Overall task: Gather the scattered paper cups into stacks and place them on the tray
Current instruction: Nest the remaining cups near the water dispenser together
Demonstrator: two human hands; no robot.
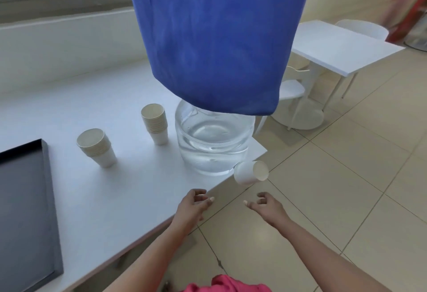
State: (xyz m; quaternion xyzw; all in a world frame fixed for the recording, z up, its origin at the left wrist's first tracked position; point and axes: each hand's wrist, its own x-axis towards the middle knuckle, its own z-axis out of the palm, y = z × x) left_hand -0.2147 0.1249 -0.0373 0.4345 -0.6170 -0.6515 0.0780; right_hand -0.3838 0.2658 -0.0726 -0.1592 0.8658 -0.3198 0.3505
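Two stacks of white paper cups stand upright on the white table [129, 190]: a shorter stack [96, 147] near the tray and a taller stack [155, 123] beside the water bottle. A single paper cup [250, 172] lies tilted on its side in the air just past the table's edge, mouth facing right, touched by neither hand. My left hand [196, 205] hovers over the table edge with fingers loosely curled, holding nothing. My right hand [265, 206] is over the floor below the cup, fingers loosely curled and empty. The dark tray [49, 199] sits at the left.
A large clear water bottle [213, 144] stands at the table's corner, its top under a hanging blue cloth [215, 37]. Beyond it are a white table [342, 47] and white chairs [293, 93]. Beige tiled floor [346, 187] lies to the right.
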